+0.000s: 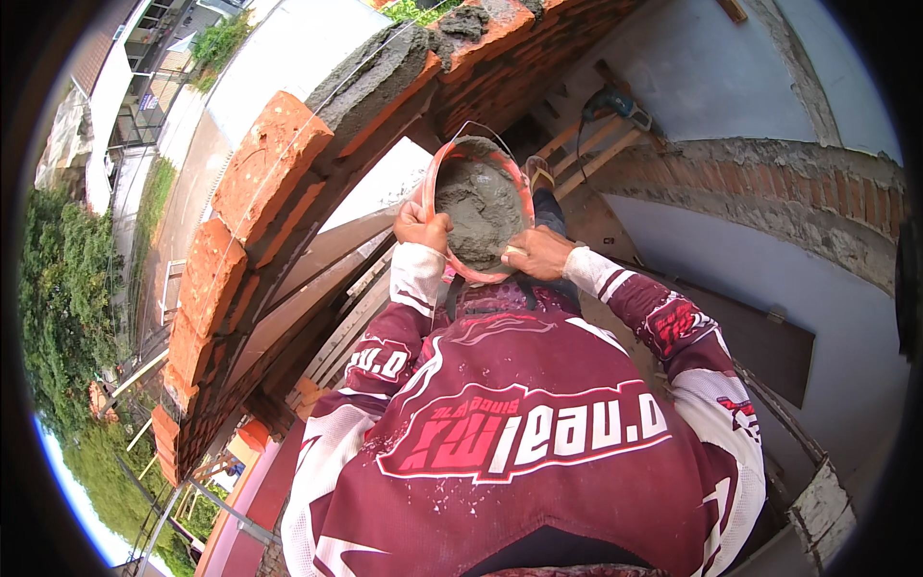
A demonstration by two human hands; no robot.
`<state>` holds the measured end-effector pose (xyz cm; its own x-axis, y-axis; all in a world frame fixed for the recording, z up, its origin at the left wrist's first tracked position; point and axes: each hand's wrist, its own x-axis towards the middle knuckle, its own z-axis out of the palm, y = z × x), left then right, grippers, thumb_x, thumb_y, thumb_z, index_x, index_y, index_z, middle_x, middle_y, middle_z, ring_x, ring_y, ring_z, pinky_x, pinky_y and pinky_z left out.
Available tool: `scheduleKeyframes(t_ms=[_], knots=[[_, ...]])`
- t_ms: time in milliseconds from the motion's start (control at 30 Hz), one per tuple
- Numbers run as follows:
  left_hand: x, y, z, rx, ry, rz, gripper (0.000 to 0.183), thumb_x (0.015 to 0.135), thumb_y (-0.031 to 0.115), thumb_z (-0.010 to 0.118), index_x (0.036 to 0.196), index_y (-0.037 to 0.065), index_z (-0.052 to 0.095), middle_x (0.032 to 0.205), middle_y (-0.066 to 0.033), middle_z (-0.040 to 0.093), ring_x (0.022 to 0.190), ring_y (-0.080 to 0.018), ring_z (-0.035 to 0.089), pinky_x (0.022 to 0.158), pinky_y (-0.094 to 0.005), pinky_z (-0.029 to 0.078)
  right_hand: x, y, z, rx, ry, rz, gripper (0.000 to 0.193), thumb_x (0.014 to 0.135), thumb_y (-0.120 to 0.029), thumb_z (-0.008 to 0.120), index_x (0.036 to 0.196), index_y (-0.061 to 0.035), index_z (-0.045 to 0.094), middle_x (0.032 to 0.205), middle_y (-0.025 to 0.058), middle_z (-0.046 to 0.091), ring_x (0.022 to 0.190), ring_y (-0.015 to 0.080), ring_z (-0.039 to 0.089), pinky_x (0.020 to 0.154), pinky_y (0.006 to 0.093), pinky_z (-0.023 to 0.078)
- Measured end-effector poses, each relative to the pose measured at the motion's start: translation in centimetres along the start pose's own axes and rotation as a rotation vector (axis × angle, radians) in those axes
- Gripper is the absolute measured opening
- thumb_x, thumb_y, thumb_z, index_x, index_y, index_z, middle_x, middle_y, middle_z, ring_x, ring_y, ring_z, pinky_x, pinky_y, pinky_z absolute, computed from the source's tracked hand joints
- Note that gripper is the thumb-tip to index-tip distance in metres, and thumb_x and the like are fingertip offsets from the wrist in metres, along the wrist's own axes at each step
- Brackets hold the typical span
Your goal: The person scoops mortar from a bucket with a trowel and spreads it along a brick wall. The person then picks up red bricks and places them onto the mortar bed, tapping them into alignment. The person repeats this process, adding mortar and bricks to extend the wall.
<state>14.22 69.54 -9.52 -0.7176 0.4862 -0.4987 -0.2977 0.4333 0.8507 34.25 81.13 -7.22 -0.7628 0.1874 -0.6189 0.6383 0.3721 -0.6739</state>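
Observation:
An orange-red bucket (pixel 432 181) is in front of my body, with a thin wire handle (pixel 478 124) standing up over its far rim. Wet grey mortar (pixel 476 197) fills much of it. My left hand (pixel 421 229) is closed around the bucket's left rim, thumb bent inward. On the near right side of the rim, my right hand (pixel 542 254) grips with its thumb over the edge. What the bucket's base rests on is hidden.
To the left curves a wall of orange bricks (pixel 274 163), with fresh mortar (pixel 375 77) on its top and a string stretched along it. A power tool (pixel 613 104) lies on wooden planks (pixel 586 168) beyond. At right stands a grey-blue wall (pixel 711 240). Outside, far below, are trees (pixel 67 279).

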Motion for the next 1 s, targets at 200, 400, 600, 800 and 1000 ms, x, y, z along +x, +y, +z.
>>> scheduleKeyframes(t_ms=[200, 400, 600, 800, 1000], knots=[[-0.4, -0.1, 1.1, 0.012, 0.029, 0.058, 0.025, 0.067, -0.004, 0.066, 0.073, 0.008, 0.045, 0.063, -0.003, 0.054, 0.048, -0.0114, 0.045, 0.045, -0.0301, 0.042, -0.9, 2.1, -3.3, 0.1, -0.094, 0.041, 0.038, 0.096, -0.036, 0.055, 0.092, -0.0004, 0.069, 0.08, 0.0206, 0.069, 0.08, 0.0339, 0.069, 0.077, 0.0449, 0.051], [-0.6, 0.0, 3.5, -0.128, 0.029, -0.025, 0.022, 0.069, -0.005, 0.065, 0.073, 0.007, 0.047, 0.062, -0.002, 0.054, 0.048, -0.011, 0.046, 0.045, -0.0294, 0.041, -0.8, 4.4, -8.0, 0.213, -0.159, 0.069, 0.039, 0.097, -0.033, 0.056, 0.078, 0.0004, 0.062, 0.061, 0.0075, 0.058, 0.057, 0.0174, 0.059, 0.059, 0.0373, 0.049], [-1.8, 0.1, 7.6, -0.143, 0.197, -0.089, 0.022, 0.068, -0.006, 0.067, 0.076, 0.005, 0.05, 0.064, -0.0015, 0.055, 0.051, -0.0108, 0.048, 0.047, -0.0294, 0.04, 0.6, 6.4, -15.9, 0.186, -0.239, 0.101, 0.038, 0.094, -0.033, 0.059, 0.077, 0.001, 0.063, 0.062, 0.0074, 0.06, 0.057, 0.0169, 0.059, 0.059, 0.0358, 0.049], [-1.7, -3.4, 9.6, -0.074, 0.37, -0.078, 0.021, 0.068, -0.004, 0.067, 0.074, 0.007, 0.051, 0.063, -0.0013, 0.055, 0.051, -0.011, 0.048, 0.047, -0.0307, 0.04, 1.8, 4.2, -28.4, -0.004, -0.206, -0.07, 0.039, 0.093, -0.033, 0.059, 0.079, 0.0033, 0.063, 0.065, 0.0084, 0.062, 0.06, 0.0183, 0.061, 0.06, 0.0369, 0.049], [-1.8, -6.5, 10.1, 0.01, 0.523, -0.027, 0.024, 0.066, -0.004, 0.067, 0.073, 0.008, 0.047, 0.063, 0.0004, 0.051, 0.05, -0.0107, 0.045, 0.046, -0.0309, 0.038, 5.2, 1.2, -38.5, -0.338, 0.037, -0.23, 0.037, 0.091, -0.032, 0.061, 0.104, 0.0003, 0.072, 0.084, 0.0196, 0.07, 0.077, 0.0312, 0.069, 0.074, 0.0398, 0.054]])
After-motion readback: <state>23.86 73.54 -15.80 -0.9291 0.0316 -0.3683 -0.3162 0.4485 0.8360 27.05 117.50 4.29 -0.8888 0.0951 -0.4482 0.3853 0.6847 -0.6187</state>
